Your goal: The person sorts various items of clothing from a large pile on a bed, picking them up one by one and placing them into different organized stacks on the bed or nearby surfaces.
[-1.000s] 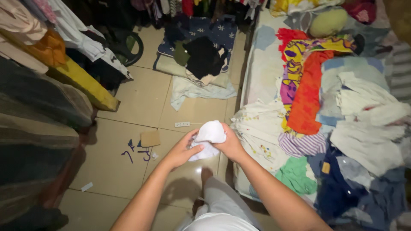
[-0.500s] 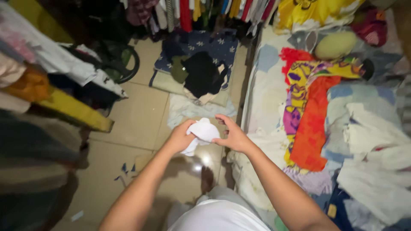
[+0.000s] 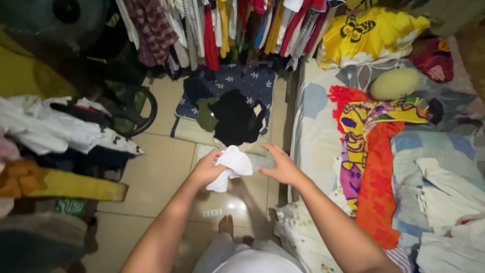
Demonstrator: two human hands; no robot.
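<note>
— Any baskets or bins holding the laundry?

— None that I can make out. Everything lies loose. The bed (image 3: 313, 116) carries most of it: an orange cloth (image 3: 376, 182) draped over a purple-and-yellow patterned cloth (image 3: 353, 151), white garments (image 3: 449, 197) heaped at the right edge, a yellow butterfly pillow (image 3: 374, 35) at the head and a pale green cushion (image 3: 394, 83) just below it.

— And the hands?

— The left hand (image 3: 206, 169) is curled shut around a small white cloth (image 3: 233, 164), bunched up and held in the air above the floor, in front of the person's body. The right hand (image 3: 282, 166) is spread open just beside the cloth, fingers extended; I cannot tell whether a fingertip touches it.

— What's under them?

— A beige tiled floor (image 3: 161, 167). A white power strip (image 3: 212, 213) lies near a bare foot (image 3: 226, 225). Further off, a black garment (image 3: 235, 119) sits on a navy floral mat (image 3: 252, 86).

— The room?

— Narrow. A rail of hanging clothes (image 3: 227, 25) runs along the far side, and on the left white clothes (image 3: 55, 129) are piled above a yellow plank (image 3: 76, 188).
</note>
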